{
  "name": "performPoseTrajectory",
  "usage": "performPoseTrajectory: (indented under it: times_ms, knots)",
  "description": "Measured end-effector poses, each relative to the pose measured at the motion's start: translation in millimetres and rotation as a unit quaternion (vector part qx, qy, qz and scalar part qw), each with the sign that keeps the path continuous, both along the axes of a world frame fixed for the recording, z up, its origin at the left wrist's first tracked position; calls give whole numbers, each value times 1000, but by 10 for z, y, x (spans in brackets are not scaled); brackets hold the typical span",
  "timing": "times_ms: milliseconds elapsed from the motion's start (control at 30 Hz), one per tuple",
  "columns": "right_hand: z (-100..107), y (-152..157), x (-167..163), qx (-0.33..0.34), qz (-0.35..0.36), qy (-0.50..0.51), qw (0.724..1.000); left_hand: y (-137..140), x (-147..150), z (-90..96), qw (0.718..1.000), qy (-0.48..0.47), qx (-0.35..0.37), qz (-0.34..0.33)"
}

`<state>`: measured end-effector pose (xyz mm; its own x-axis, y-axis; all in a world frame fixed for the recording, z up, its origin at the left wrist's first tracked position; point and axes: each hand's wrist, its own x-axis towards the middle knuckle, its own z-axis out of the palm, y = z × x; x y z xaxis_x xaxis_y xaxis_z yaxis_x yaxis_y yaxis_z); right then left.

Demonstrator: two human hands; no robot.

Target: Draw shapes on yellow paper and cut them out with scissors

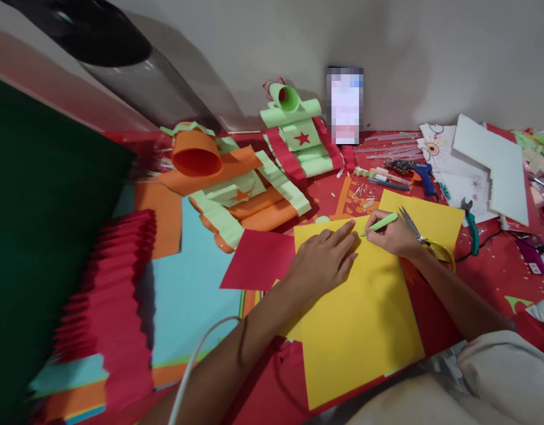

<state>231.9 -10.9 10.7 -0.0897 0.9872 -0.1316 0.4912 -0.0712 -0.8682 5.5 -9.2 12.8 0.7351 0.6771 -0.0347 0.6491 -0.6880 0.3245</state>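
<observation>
A large sheet of yellow paper lies on the red surface before me. My left hand rests flat on its upper left part, fingers stretched out. Between the fingers of my right hand is a light green pen, its tip at the sheet near the top edge. A pair of scissors with yellow handles lies by my right wrist, partly over a second yellow sheet. Just left of my left hand is a piece of red paper.
Behind stand an orange and green paper figure and a red and green one. A phone leans on the wall. Rightward lie a glue gun, pliers and white foam board. Pleated red paper and blue sheets are leftward.
</observation>
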Motion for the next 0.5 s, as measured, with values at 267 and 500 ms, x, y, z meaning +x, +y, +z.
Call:
performPoseTrajectory:
  times_ms: [267, 500]
  knots:
    - [88, -213, 36, -6, -6, 2, 1000, 5, -1, 6, 1000, 13, 4, -2]
    - [37, -284, 13, 9, -31, 7, 999, -4, -1, 21, 1000, 18, 8, 0]
